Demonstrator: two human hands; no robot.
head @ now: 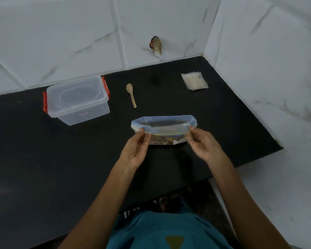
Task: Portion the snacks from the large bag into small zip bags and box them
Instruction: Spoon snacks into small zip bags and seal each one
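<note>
Head view: black counter [61, 159], lidded clear box [77, 99] back left. Large bag [163, 124] stands mid-counter, mouth spread wide, rim rolled down like a cuff; left hand [135, 151] and right hand [205, 146] each pinch one end of that rim. Film looks thin, floppy and light, so hold it at the rolled rim or the sides likely collapse. Small zip bags [195, 81] are stacked back right, well apart; wooden spoon [131, 95] lies between box and stack. Snacks show only as a dark smear through the film, amount unclear.
</note>
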